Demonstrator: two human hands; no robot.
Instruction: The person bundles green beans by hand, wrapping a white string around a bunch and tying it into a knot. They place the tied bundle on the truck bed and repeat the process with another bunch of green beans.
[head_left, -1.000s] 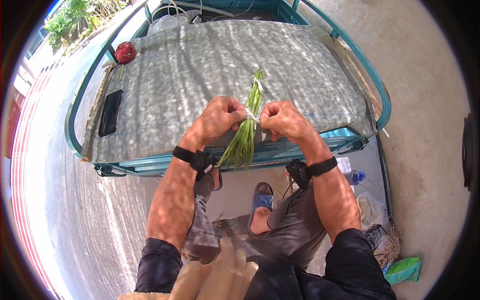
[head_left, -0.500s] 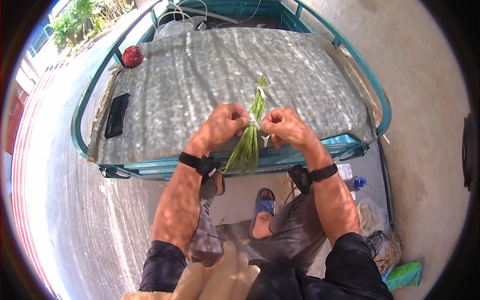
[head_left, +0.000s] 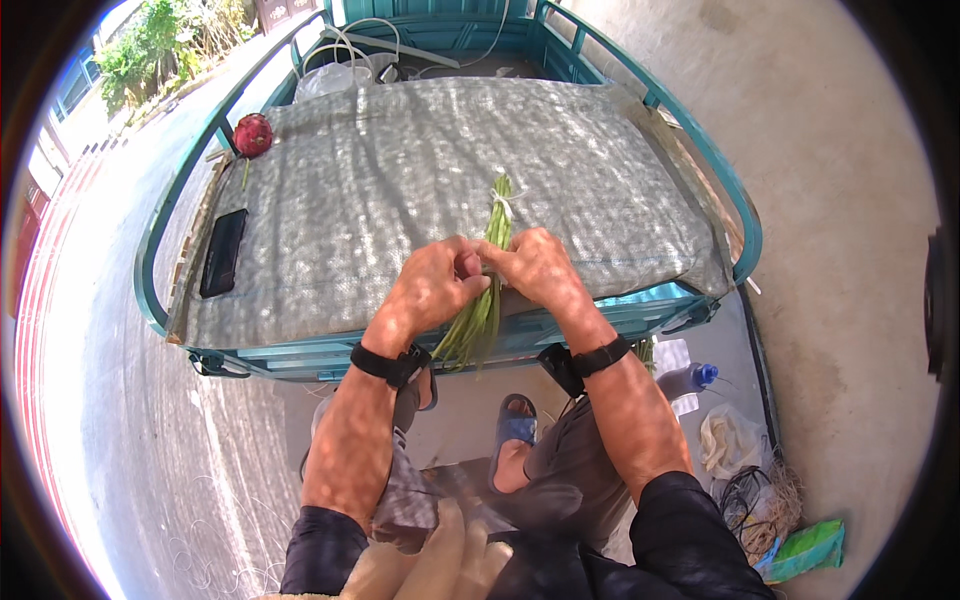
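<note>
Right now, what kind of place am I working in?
Probably outdoors, at a roadside or yard: a teal cart bed covered with a grey woven mat serves as a worktable on sunlit concrete, with bushes behind. Both hands hold a bundle of green stalks.

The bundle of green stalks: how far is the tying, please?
Done: the green stalks are gathered into one bundle, and a pale strip already binds them near the far end. In hand: the left hand and right hand both grip the bundle's middle over the grey mat. Left: whether a knot sits under the fingers is hidden.
</note>
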